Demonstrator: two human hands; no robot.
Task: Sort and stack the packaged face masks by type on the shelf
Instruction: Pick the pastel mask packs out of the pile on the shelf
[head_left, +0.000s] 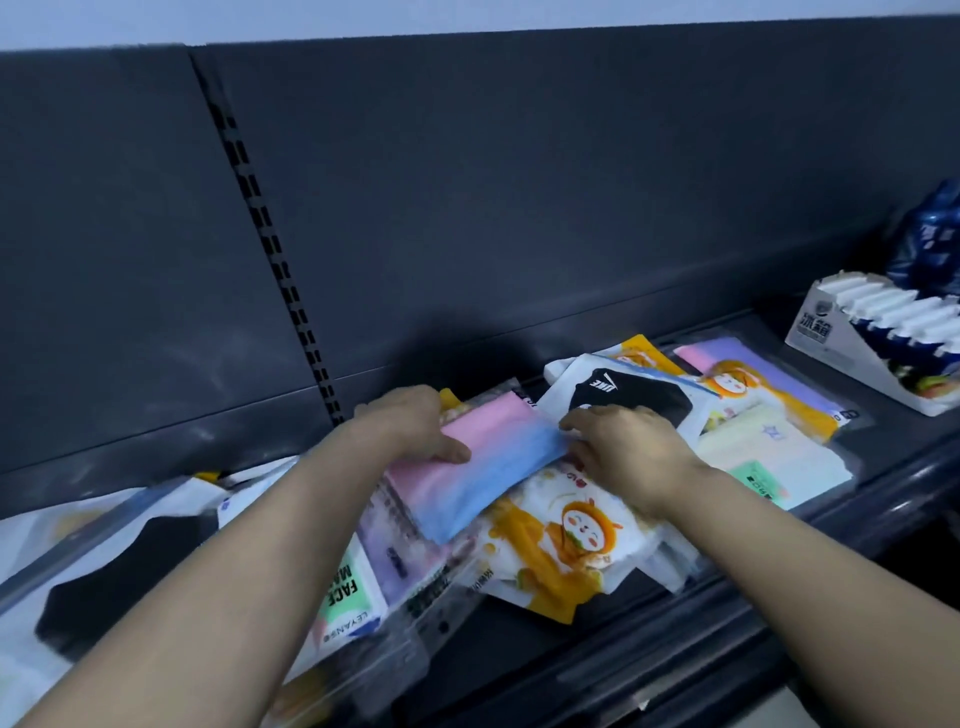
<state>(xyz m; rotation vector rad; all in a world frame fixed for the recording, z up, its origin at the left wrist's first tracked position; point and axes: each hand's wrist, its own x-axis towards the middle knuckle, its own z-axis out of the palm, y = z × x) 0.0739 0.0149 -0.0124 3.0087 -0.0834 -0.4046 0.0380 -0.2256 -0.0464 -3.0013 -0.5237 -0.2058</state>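
**Gradient pack being pulled from the mixed pile**

The left hand (415, 427) grips the pink-to-blue gradient face-mask pack in clear plastic (470, 467) at its upper-left end, thumb flat on top and fingers curled over the far edge. The right hand (626, 452) meets the pack's right end with bent fingers; whether it pinches the edge or only steadies it cannot be told. The hands are apart, one at each end.

The pack lies at centre frame on top of the heap. Its long axis runs from lower left to upper right, with the pink side toward the upper left and the blue side toward the lower right.

This looks like the sorting step, one type being singled out. The next move likely calls for lifting the pack flat and setting it on a matching pastel pack, perhaps the pink-and-purple pack (753, 358) at upper right.

Beneath it lies an orange-and-white cartoon pack (561, 540). A white pack with a black mask (631, 392) sits just past the right hand. All of this rests on the dark metal shelf (841, 525), which also carries a white cardboard display box (831, 338) at far right.
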